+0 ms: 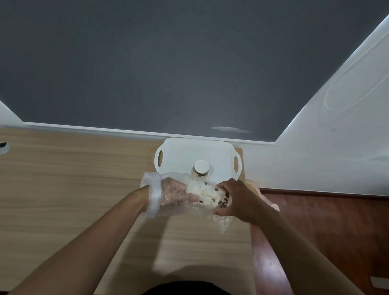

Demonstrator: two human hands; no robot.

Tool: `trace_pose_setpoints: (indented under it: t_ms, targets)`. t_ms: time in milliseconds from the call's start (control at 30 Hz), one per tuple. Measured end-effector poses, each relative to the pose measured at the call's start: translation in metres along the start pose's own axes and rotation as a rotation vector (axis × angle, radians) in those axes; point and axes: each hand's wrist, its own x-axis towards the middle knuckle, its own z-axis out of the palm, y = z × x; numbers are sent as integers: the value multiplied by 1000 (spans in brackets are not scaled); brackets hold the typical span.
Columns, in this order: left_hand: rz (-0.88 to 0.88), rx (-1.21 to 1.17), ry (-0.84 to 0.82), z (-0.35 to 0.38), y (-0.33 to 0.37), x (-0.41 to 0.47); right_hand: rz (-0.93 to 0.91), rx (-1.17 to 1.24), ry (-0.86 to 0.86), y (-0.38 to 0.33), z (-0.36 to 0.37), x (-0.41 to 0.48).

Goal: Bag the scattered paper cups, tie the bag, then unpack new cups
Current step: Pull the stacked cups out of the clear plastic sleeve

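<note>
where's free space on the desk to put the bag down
Widest bare patch: the wooden desk left of the left hand, reaching to the cable hole. Also bare: the strip in front, between the forearms. Crowded: the far right edge, where the white tray, a paper cup and the plastic bag sit together.

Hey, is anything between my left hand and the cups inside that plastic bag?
Nothing visible is. Your left hand is already inside the clear plastic bag, its fingers reaching the stack of paper cups. Your right hand grips the stack from outside, through the film. The white tray sits behind.
</note>
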Motion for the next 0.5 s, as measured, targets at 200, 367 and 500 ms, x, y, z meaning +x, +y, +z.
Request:
trace_pose_setpoints:
  t_ms: [200,367,500]
  targets:
    - [-40,-101,15,-28,-7,9,-16,-27,29,17,6,6]
    - [13,-107,25,-51,-14,-7,-11,-16,71,31,9,9]
    - [23,-217,-75,-76,-24,-15,-13,38,76,45,8,11]
